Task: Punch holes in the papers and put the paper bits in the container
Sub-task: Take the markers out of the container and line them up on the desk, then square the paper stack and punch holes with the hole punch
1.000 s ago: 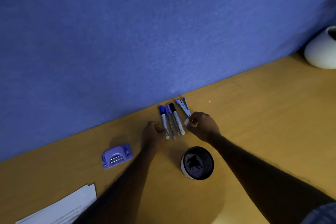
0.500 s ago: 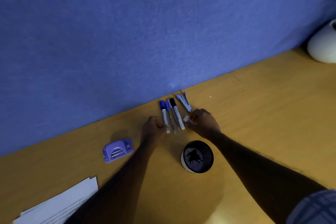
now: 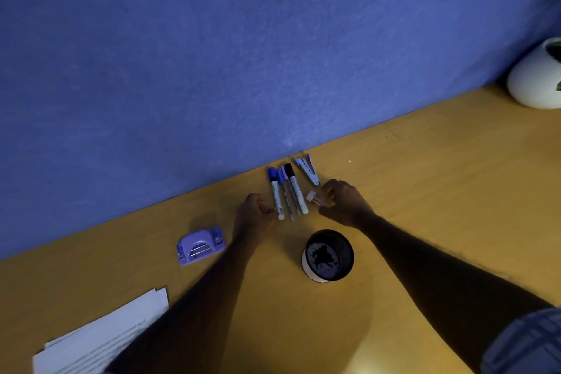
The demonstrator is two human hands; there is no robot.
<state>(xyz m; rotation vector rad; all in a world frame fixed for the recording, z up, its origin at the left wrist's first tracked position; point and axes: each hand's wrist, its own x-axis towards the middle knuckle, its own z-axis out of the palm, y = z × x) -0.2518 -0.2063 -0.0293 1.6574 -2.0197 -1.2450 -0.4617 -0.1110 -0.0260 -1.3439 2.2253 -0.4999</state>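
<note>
A purple hole punch (image 3: 201,246) rests on the wooden desk, left of my arms. White papers (image 3: 100,337) lie at the near left corner. A round dark mesh container (image 3: 328,255) stands between my forearms. My left hand (image 3: 255,215) is curled at the lower end of a row of markers and pens (image 3: 287,194), fingers touching the leftmost marker. On the right of that row, my right hand (image 3: 343,202) pinches a small pale object (image 3: 312,197), possibly an eraser.
A grey staple remover (image 3: 308,171) lies just beyond the markers, near the blue partition wall (image 3: 243,55). A white rounded pot (image 3: 537,79) sits at the far right of the desk (image 3: 425,179).
Both hands have stayed at the marker row with small finger shifts; the view has shifted slightly. The small pale object remains in my right fingers.
</note>
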